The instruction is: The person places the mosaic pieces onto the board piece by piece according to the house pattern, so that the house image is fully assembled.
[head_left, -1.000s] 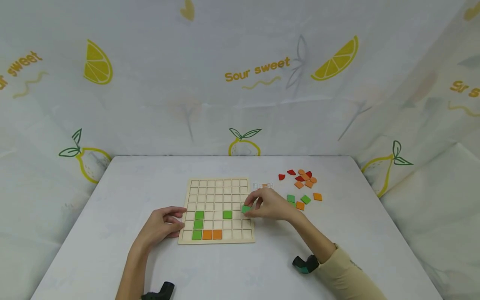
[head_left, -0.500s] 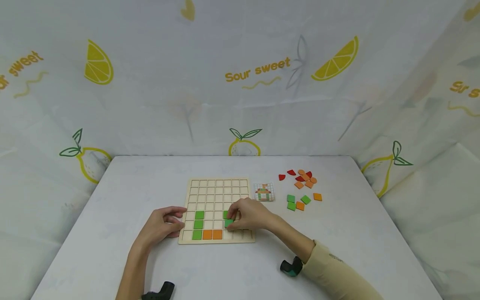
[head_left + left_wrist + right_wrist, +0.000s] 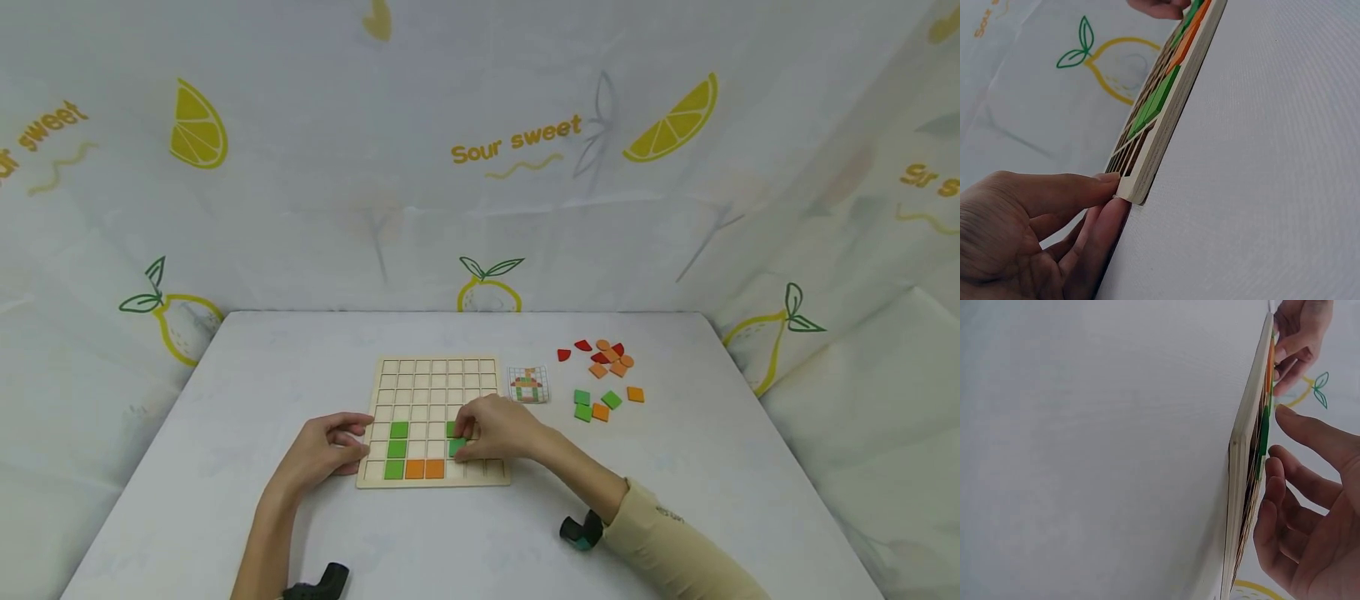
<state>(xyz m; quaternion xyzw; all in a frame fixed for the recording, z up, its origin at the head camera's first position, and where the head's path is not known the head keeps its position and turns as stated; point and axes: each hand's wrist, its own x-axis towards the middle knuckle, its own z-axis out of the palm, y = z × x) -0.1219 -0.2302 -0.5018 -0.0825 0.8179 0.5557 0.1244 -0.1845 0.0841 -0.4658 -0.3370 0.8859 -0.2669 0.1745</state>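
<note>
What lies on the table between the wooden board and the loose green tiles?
A small card printed with a coloured grid picture: the head view shows it between the board and the green tiles.

Orange lettering on the white backdrop cloth [image 3: 337, 208] reads "Sour sweet" [image 3: 516, 139] at centre, in full. At the head view's left edge, "sweet" [image 3: 54, 122] is legible, its preceding word cut off. At the right edge, a partial inscription [image 3: 930, 178] begins with "S"; the remainder is cropped. The left wrist view shows "Sour" on the cloth, slanted. A small mark on the right sleeve [image 3: 675, 542] is illegible.
</note>
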